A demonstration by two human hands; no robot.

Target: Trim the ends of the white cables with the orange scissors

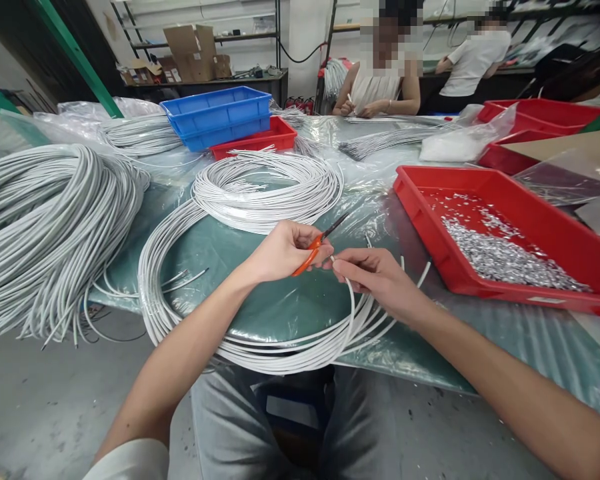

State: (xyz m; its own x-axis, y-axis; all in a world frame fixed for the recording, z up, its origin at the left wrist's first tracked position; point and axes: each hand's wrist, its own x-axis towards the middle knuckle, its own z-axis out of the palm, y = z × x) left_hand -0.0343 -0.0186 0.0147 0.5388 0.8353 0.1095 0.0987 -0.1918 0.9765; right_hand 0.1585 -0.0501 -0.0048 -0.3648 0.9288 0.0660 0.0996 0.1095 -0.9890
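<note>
My left hand [289,252] is closed round orange-handled scissors [310,259], whose dark blades point up and to the right. Just right of it, my right hand [373,277] pinches a white cable [351,300] near its end, and the fingertips of both hands nearly meet. That cable curves down into a loose coil of white cables [280,357] lying along the table's front edge, under my forearms. Behind my hands lies a second, tighter coil of white cables [220,193]. What the left fingertips press on is too small to tell.
A red tray [420,227] with small silvery pieces stands at the right. A big heap of cables [45,233] fills the left. Blue bins [217,117] rest on a red tray [283,137] behind. Across the table a person [380,87] works; another person [477,60] is farther back.
</note>
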